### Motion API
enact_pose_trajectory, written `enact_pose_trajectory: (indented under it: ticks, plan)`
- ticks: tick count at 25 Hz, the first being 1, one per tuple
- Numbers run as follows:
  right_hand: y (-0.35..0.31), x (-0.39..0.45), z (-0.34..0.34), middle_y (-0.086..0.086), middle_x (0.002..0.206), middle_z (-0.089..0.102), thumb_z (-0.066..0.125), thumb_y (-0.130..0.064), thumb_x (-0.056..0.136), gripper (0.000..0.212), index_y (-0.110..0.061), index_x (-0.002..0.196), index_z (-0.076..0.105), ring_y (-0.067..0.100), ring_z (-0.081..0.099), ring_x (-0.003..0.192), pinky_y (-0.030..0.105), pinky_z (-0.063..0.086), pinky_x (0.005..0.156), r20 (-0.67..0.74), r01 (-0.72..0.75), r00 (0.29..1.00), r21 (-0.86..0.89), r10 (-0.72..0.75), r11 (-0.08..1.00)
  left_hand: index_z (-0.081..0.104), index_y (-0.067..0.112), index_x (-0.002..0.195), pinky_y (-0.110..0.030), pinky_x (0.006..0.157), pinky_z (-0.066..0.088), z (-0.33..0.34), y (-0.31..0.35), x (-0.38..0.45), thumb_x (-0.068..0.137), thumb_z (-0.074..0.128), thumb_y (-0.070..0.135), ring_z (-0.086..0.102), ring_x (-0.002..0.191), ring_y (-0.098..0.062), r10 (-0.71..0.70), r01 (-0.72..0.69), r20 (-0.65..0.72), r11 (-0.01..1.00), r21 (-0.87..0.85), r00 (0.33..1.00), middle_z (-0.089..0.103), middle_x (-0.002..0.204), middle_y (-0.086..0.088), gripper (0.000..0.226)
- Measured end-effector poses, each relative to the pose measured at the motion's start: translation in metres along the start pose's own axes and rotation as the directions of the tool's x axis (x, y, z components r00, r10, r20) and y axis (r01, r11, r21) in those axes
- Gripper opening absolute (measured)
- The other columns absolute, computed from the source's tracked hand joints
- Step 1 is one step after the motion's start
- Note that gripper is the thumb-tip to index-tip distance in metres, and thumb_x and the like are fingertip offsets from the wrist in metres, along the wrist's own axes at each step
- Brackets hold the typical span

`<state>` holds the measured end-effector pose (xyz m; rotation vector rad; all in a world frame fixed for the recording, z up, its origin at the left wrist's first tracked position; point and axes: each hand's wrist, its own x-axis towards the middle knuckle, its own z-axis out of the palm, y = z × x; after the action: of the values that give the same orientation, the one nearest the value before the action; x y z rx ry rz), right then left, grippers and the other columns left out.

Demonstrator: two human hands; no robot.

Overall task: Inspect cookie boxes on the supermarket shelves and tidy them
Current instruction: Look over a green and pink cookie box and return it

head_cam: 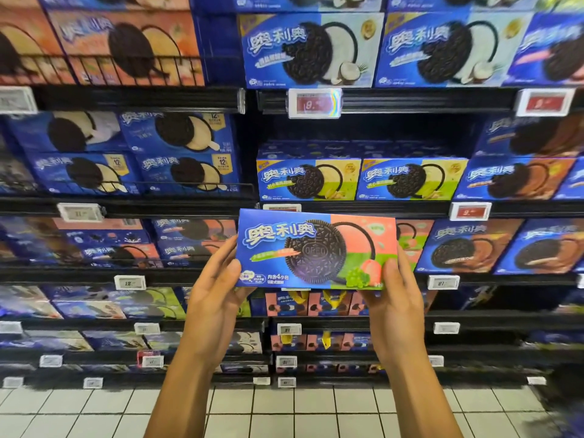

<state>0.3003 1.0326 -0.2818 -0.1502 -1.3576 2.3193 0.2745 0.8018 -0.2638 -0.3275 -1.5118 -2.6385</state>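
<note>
A blue and pink Oreo cookie box sits at centre frame, front face toward the camera, tilted slightly, held off the shelves at both lower corners.

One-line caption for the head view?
Both hands, left hand and right hand, hold a cookie box facing the camera before stocked shelves.

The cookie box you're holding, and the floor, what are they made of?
The cookie box, held by the left hand and right hand, looks like thin printed cardboard with a slightly glossy coat: flat faces, crisp edges, soft sheen. The floor seems to be pale glazed tile, judging by its grid of dark joints.
</note>
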Motion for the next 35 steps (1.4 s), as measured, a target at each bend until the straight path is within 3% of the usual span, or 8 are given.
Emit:
enact_pose_trajectory:
  ticks: [4, 10, 15, 19, 24, 28, 32, 35]
  plan:
    - [0.003, -0.001, -0.005, -0.010, 0.106, 0.075, 0.059, -0.042, 0.087, 0.046, -0.035, 0.133, 0.059, 0.003, 0.069, 0.085, 0.035, 0.049, 0.077, -0.082, -0.025, 0.996, 0.012, 0.026, 1.000, 0.057, 0.020, 0.133, -0.026, 0.077, 0.056, 0.003, 0.000, -0.003, 0.093, 0.053, 0.027, 0.065, 0.112, -0.013, -0.034, 0.035, 0.023, 0.998, -0.058, 0.999, 0.063, 0.134, -0.003, 0.041]
    - [0.020, 0.004, -0.013, 0.004, 0.122, 0.070, 0.052, -0.036, 0.102, 0.038, -0.018, 0.135, 0.058, 0.014, 0.065, 0.100, 0.033, 0.056, 0.076, -0.175, -0.187, 0.962, 0.130, 0.208, 0.974, 0.059, 0.025, 0.130, -0.018, 0.075, 0.054, 0.026, -0.004, -0.008, 0.085, 0.069, 0.018, 0.065, 0.112, -0.010, 0.005, -0.005, 0.030, 1.000, -0.005, 1.000, 0.065, 0.130, 0.002, 0.047]
    - [0.040, 0.002, -0.004, 0.012, 0.122, 0.071, 0.057, -0.032, 0.099, 0.027, -0.014, 0.114, 0.072, 0.021, 0.067, 0.103, 0.039, 0.056, 0.087, -0.137, -0.353, 0.897, 0.354, 0.421, 0.866, 0.062, 0.030, 0.121, -0.018, 0.083, 0.053, 0.059, -0.006, -0.013, 0.073, 0.078, 0.026, 0.062, 0.116, -0.009, 0.078, -0.095, 0.116, 0.984, 0.148, 0.990, 0.069, 0.121, 0.008, 0.050]
    - [0.046, -0.003, -0.002, 0.017, 0.123, 0.069, 0.056, -0.028, 0.100, 0.036, -0.005, 0.126, 0.066, 0.027, 0.066, 0.113, 0.042, 0.057, 0.091, -0.082, -0.407, 0.875, 0.408, 0.477, 0.817, 0.060, 0.020, 0.122, -0.018, 0.079, 0.054, 0.074, -0.008, -0.014, 0.073, 0.076, 0.010, 0.066, 0.104, -0.005, 0.061, -0.087, 0.146, 0.981, 0.176, 0.987, 0.070, 0.117, 0.005, 0.052]
    - [0.044, -0.001, -0.004, 0.017, 0.125, 0.069, 0.061, -0.030, 0.095, 0.040, -0.007, 0.127, 0.065, 0.028, 0.065, 0.118, 0.044, 0.054, 0.099, -0.114, -0.394, 0.877, 0.386, 0.467, 0.834, 0.061, 0.024, 0.122, -0.019, 0.075, 0.055, 0.077, -0.003, -0.014, 0.075, 0.078, 0.015, 0.068, 0.100, -0.003, 0.063, -0.103, 0.196, 0.974, 0.204, 0.979, 0.071, 0.111, 0.012, 0.050]
    - [0.040, 0.002, -0.002, 0.018, 0.123, 0.069, 0.068, -0.030, 0.087, 0.045, -0.007, 0.125, 0.065, 0.029, 0.066, 0.116, 0.047, 0.053, 0.099, -0.154, -0.373, 0.880, 0.361, 0.449, 0.855, 0.068, 0.039, 0.119, -0.020, 0.082, 0.054, 0.071, -0.002, -0.011, 0.078, 0.073, 0.026, 0.063, 0.113, -0.008, 0.090, -0.131, 0.212, 0.974, 0.186, 0.973, 0.066, 0.123, 0.006, 0.043]
    - [0.033, 0.009, -0.008, 0.017, 0.129, 0.065, 0.059, -0.024, 0.099, 0.037, -0.008, 0.132, 0.059, 0.028, 0.062, 0.117, 0.048, 0.049, 0.103, -0.204, -0.295, 0.904, 0.340, 0.377, 0.893, 0.066, 0.048, 0.118, -0.022, 0.082, 0.054, 0.055, -0.005, -0.002, 0.085, 0.055, 0.020, 0.060, 0.120, -0.013, -0.006, -0.026, 0.178, 0.985, 0.173, 0.984, 0.059, 0.135, 0.006, 0.045]
    - [0.018, 0.012, -0.007, 0.007, 0.120, 0.070, 0.055, -0.028, 0.100, 0.034, -0.014, 0.131, 0.061, 0.021, 0.063, 0.110, 0.043, 0.050, 0.102, -0.214, -0.207, 0.930, 0.369, 0.300, 0.906, 0.063, 0.041, 0.126, -0.019, 0.078, 0.054, 0.040, -0.002, 0.007, 0.086, 0.057, 0.020, 0.065, 0.112, -0.008, -0.014, -0.001, 0.135, 0.994, 0.112, 0.991, 0.066, 0.126, 0.013, 0.046]
